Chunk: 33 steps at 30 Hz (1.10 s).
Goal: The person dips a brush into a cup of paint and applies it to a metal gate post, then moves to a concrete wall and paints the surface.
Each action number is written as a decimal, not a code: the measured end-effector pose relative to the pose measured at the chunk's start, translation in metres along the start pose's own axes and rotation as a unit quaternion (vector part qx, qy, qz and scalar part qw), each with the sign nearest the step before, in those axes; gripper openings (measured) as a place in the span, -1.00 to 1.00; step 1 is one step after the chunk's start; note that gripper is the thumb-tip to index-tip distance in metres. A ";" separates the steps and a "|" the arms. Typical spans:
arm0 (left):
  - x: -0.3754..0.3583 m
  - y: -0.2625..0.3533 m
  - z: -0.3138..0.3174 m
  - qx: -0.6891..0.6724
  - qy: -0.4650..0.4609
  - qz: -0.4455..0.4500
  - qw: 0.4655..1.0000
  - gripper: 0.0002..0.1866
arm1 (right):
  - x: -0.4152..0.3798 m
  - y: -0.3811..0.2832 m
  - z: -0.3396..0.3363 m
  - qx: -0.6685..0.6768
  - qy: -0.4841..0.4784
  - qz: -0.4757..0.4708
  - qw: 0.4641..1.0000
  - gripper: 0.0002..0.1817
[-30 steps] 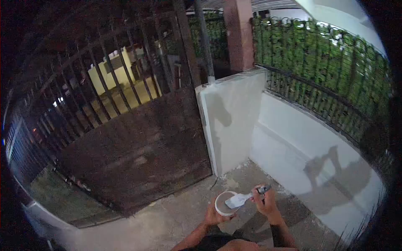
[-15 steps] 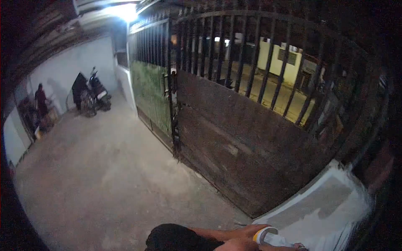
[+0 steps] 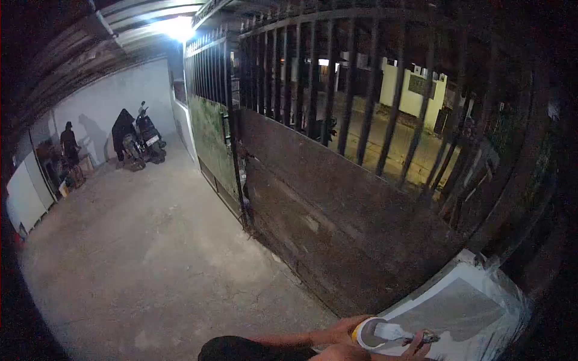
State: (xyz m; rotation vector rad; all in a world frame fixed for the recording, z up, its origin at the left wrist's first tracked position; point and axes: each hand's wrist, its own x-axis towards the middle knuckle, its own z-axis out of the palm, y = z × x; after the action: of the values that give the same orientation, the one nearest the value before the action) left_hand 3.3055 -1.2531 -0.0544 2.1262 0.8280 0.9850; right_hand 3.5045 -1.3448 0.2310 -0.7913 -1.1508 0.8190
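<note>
Low in the head view, my left hand [image 3: 348,328] is wrapped round the side of a small round tub [image 3: 360,334] with a white rim and a yellow-orange band. A paintbrush [image 3: 390,331] with pale, wide bristles lies across the tub's mouth. My right hand [image 3: 415,346] grips its handle, fingers closed near the dark end. What is inside the tub cannot be made out. Just beyond the hands is a low wall panel [image 3: 460,313], with a white border around a grey middle.
A tall metal gate [image 3: 343,210] with dark bars runs along the right. Concrete floor [image 3: 150,240] spreads to the left. Farther back stand a motorbike [image 3: 147,135] and a person in dark clothes [image 3: 70,144]. A bright lamp [image 3: 180,27] hangs under the roof.
The view has shifted slightly, and the gate's middle post sits farther left. The tub has moved a little left in view. The brush and my right fingers show more clearly.
</note>
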 end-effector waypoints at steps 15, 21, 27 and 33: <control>0.005 0.485 -0.257 -0.341 0.031 0.014 0.940 0.00 | -0.016 -0.380 0.089 -0.207 -0.067 -0.059 0.974 -0.81; 0.152 0.286 -0.135 -0.288 -0.011 -0.103 0.952 0.07 | 0.120 -0.206 -0.045 -0.297 -0.066 0.001 0.953 -0.80; 0.180 0.263 -0.117 -0.355 -0.004 -0.120 0.927 0.10 | 0.179 -0.226 -0.072 -0.336 -0.125 0.001 0.934 -0.76; 0.228 0.352 -0.191 -0.543 -0.049 -0.331 0.770 0.09 | 0.220 -0.247 -0.026 -0.437 -0.237 0.005 0.868 -0.75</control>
State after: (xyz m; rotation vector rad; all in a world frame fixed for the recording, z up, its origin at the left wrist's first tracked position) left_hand 3.3635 -1.2358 0.4020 0.7691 0.6187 0.6657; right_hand 3.6093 -1.2755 0.5383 -1.3777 -2.0192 0.4722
